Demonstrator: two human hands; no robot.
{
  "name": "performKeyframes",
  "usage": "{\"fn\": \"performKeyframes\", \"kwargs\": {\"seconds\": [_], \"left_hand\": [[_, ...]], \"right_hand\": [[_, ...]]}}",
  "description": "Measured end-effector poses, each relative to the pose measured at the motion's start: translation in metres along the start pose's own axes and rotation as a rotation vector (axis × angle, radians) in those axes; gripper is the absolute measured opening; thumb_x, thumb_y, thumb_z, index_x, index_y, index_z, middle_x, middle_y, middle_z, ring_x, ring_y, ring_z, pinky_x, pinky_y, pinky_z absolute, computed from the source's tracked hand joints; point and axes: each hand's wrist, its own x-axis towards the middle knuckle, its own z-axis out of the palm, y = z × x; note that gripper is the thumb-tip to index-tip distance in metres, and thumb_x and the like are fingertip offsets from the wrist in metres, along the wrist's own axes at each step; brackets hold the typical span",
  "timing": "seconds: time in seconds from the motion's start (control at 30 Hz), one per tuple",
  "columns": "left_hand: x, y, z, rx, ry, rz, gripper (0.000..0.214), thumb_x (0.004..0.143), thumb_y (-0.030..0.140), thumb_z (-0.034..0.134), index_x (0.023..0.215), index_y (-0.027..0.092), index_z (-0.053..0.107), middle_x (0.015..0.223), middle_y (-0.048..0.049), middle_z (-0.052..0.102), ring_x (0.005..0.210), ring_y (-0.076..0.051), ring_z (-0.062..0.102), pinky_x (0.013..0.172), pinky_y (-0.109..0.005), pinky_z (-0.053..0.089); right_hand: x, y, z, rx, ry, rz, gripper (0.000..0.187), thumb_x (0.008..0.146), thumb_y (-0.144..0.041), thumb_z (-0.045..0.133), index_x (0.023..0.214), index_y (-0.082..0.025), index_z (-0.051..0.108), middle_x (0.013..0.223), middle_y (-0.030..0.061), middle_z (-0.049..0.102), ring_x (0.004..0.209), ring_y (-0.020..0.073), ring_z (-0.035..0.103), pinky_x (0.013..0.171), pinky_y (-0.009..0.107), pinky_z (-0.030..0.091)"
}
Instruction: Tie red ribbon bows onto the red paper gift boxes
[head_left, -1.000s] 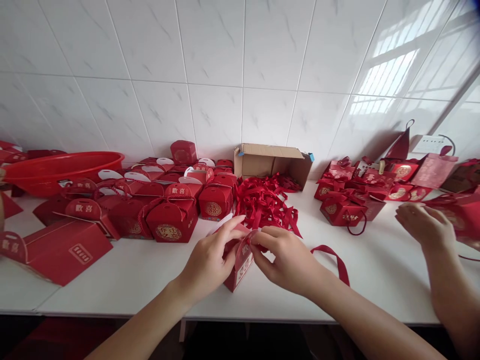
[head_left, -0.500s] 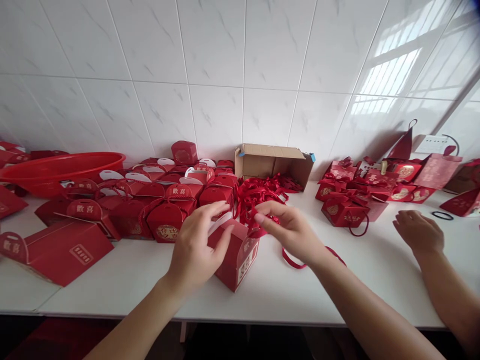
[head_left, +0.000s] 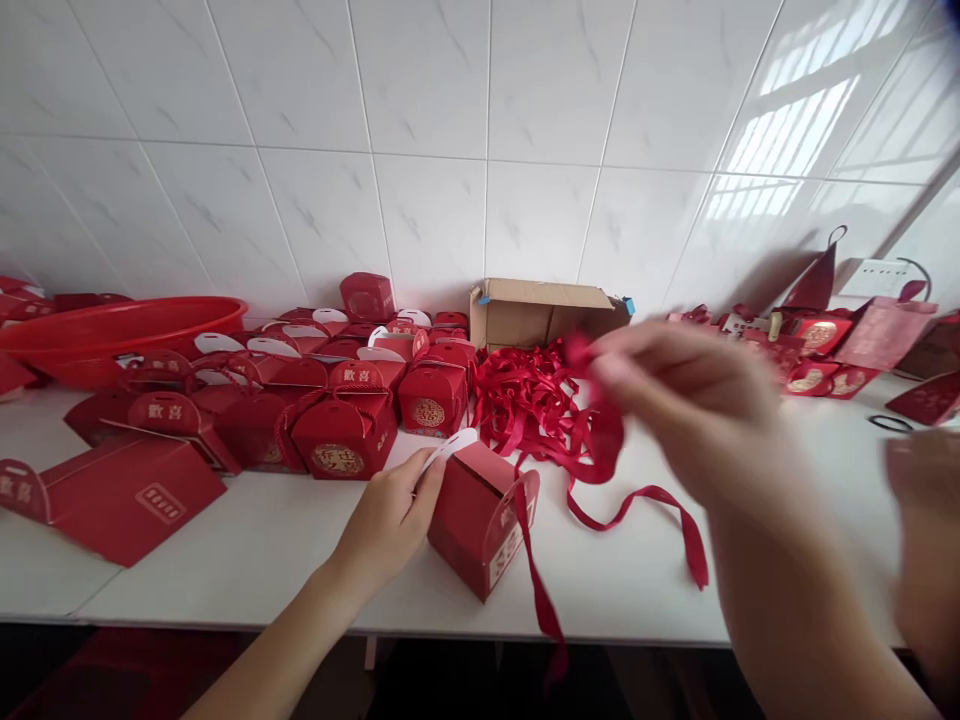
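Observation:
My left hand (head_left: 394,515) is closed on the white-backed top flap (head_left: 454,445) of a red gift box (head_left: 472,515) near the table's front edge. Gold-and-white print shows on its right end. My right hand (head_left: 697,410), blurred by motion, is raised to the right of the box, pinching a red ribbon (head_left: 606,435). From that hand the ribbon loops down to the box's right flap. A ribbon end (head_left: 541,590) hangs from this flap past the table edge. Behind the box lies a heap of loose red ribbons (head_left: 525,400).
An open cardboard carton (head_left: 551,295) lies behind the ribbons. Several red boxes (head_left: 345,440) and a red basin (head_left: 127,325) stand on the left. More decorated boxes (head_left: 817,340) are at the back right. Another person's arm (head_left: 930,520) reaches in at the right edge.
My right hand has moved right and toward me, drawing the ribbon away from the box. My left hand has closed on the flap. The other person's arm has shifted right.

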Motion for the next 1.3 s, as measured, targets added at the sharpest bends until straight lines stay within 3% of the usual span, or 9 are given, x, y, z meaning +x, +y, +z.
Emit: {"fn": "performKeyframes", "kwargs": {"seconds": [0.1,0.23,0.47,0.93,1.1,1.3], "left_hand": [[-0.003,0.002,0.001,-0.034,-0.001,-0.003,0.038,0.095,0.044,0.030,0.070,0.021,0.047,0.055,0.0031,0.047,0.051,-0.014,0.046,0.052,-0.025,0.034],[-0.007,0.006,0.002,-0.053,0.017,-0.004,0.037,0.095,0.043,0.031,0.068,0.022,0.042,0.053,0.0044,0.040,0.049,-0.013,0.041,0.050,-0.024,0.031],[-0.012,0.015,0.002,-0.069,0.003,0.002,0.035,0.095,0.041,0.033,0.066,0.022,0.038,0.054,0.0054,0.039,0.049,-0.012,0.040,0.049,-0.024,0.030],[-0.014,0.023,0.001,-0.168,-0.005,-0.020,0.028,0.094,0.038,0.037,0.073,0.020,0.045,0.061,0.0029,0.055,0.053,-0.012,0.052,0.047,-0.023,0.031],[-0.016,0.024,0.001,-0.173,-0.026,-0.042,0.027,0.094,0.040,0.036,0.094,0.018,0.053,0.063,0.0029,0.056,0.053,-0.012,0.053,0.049,-0.023,0.033],[-0.016,0.022,0.001,-0.157,-0.048,-0.022,0.034,0.094,0.042,0.037,0.112,0.017,0.050,0.060,0.0041,0.053,0.052,-0.014,0.051,0.052,-0.024,0.037]], "right_hand": [[0.019,0.026,0.033,-0.101,-0.280,0.094,0.021,0.084,-0.035,0.060,0.074,-0.017,0.066,0.086,0.0046,0.065,0.079,0.0156,0.060,0.072,0.029,0.047],[0.026,0.059,0.062,-0.243,-0.404,0.188,0.020,0.083,-0.031,0.059,0.073,-0.017,0.067,0.090,0.0054,0.065,0.084,0.0176,0.060,0.078,0.030,0.046],[0.031,0.065,0.071,-0.185,-0.394,0.253,0.017,0.082,-0.027,0.058,0.078,-0.016,0.070,0.084,0.0045,0.069,0.076,0.0158,0.060,0.069,0.027,0.046],[0.033,0.061,0.069,-0.168,-0.450,0.274,0.022,0.084,-0.031,0.056,0.077,-0.014,0.069,0.082,0.0049,0.068,0.073,0.0152,0.059,0.065,0.027,0.044],[0.033,0.066,0.069,-0.249,-0.442,0.268,0.022,0.084,-0.030,0.054,0.074,-0.014,0.067,0.081,0.0054,0.068,0.071,0.0158,0.059,0.063,0.027,0.043],[0.034,0.063,0.069,-0.179,-0.476,0.255,0.020,0.083,-0.029,0.055,0.074,-0.015,0.066,0.080,0.0039,0.067,0.073,0.0156,0.059,0.066,0.027,0.044]]}}
